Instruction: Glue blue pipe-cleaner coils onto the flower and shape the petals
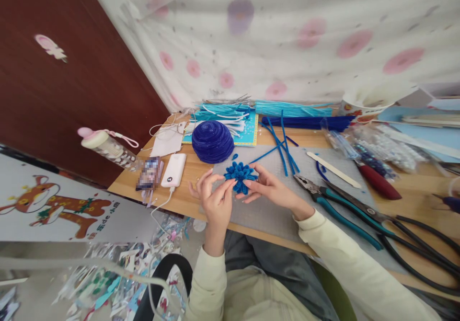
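Note:
A blue pipe-cleaner flower (239, 173) with many looped petals is held up over the table's front part. My left hand (216, 194) pinches its lower left side between thumb and forefinger, the other fingers loosely curled. From the right, my right hand (266, 185) grips the flower, with the thumb in front and fingers at its edge and underneath. Just behind it sits a dark blue dome (212, 142) that looks wound from pipe cleaners. Loose blue pipe cleaners (283, 148) lie crossed to the right of the dome. A small blue loop (235, 156) rests near the flower.
Pliers (338, 211) and long-handled scissors (373, 213) lie at right, near a wooden stick (334, 170) and a red handle (380, 182). Pipe-cleaner bundles (309, 122) line the back beside a paper bucket (362, 110). A power bank (174, 170) and a bottle (108, 147) stand left.

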Tool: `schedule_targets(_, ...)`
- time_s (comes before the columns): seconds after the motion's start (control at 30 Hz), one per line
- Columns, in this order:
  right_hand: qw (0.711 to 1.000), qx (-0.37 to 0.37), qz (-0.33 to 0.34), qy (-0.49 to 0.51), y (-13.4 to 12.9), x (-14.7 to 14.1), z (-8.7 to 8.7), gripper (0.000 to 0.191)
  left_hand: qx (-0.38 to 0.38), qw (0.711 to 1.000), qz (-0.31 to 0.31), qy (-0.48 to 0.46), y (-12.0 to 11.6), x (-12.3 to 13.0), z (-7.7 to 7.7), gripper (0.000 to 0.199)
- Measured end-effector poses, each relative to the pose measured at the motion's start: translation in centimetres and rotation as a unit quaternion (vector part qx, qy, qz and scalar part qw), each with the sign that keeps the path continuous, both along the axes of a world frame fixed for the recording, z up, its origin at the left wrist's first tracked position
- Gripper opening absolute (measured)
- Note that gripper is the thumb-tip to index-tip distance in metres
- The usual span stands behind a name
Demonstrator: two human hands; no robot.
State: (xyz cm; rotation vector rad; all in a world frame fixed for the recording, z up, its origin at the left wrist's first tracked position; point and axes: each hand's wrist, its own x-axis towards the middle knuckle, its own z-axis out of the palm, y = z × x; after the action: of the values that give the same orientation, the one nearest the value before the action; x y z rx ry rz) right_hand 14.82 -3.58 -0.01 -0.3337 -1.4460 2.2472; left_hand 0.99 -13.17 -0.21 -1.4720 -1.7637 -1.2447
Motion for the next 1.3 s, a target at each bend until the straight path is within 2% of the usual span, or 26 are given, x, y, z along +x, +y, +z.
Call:
schedule_targets(0.3,1.0,-0.007,-0.001,-0.003,-0.1,-0.1,-0.1,0.044,0.012,1.0,-0.01,-0.011,0.1,0.1,0.4,0.011)
schedule_targets(0.5,1.0,-0.005,-0.007,-0.009,0.0,-0.2,-0.3,0.046,0.005,1.0,-0.004,-0.019,0.2,0.0,0.0,0.008)
schedule_targets(0.77,0.988,0.09,-0.077,-0.101,0.5,-0.1,0.1,0.04,-0.049,0.997,-0.054,-0.017,0.1,-1.1,0.6,0.008)
schedule_targets(0.87,0.988,0.092,-0.086,-0.088,0.5,-0.2,-0.1,0.043,-0.051,0.996,-0.066,-0.039,-0.1,-1.3,0.8,0.01)
schedule_targets(1.03,0.993,0.053,-0.092,-0.046,0.4,-0.2,-0.3,0.048,-0.04,0.997,-0.045,-0.044,-0.2,-0.9,0.8,0.01)
schedule_targets(1.3,0.995,0.065,-0.076,0.007,0.1,-0.4,-0.7,0.041,-0.037,0.999,-0.014,-0.037,0.0,-0.5,0.7,0.006)
